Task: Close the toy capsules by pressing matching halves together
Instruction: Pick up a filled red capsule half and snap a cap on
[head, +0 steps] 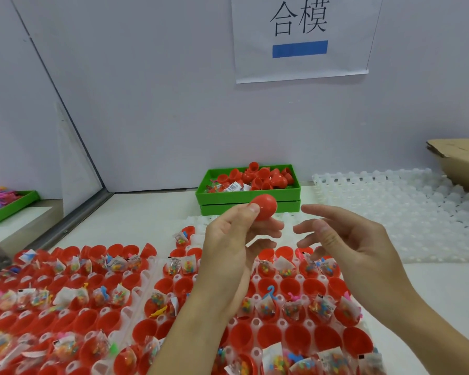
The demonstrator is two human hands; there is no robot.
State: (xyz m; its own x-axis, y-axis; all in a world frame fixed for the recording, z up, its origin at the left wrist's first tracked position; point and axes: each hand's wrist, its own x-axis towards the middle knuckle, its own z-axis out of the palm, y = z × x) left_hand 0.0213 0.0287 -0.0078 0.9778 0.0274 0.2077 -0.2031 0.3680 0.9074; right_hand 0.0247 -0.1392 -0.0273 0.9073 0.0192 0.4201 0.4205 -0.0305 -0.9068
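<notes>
1. Pinched between thumb and fingertips of the left hand [228,239]: a round, smooth red plastic capsule [264,210], raised above the trays, in front of the green bins.
2. Beside it, not touching: the right hand [347,247], fingers loosely spread and slightly bent, holding nothing.
3. Below both hands: white plastic grid trays [149,277] packed with open red plastic capsule halves [295,336], many loaded with small clear packets of coloured beads [179,266] and tiny plastic toys.
4. Behind the hands: two stacked green plastic bins [248,197], the upper one heaped with loose red capsule halves and a few packets.
5. To the right: empty translucent white grid trays [406,204], with a brown cardboard box [460,163] at the far edge.
6. At far left: another green tray [14,205] with pink and mixed-colour pieces, too blurred to identify.
7. On the wall above: a white paper sign [301,36] with black characters and a blue bar.
</notes>
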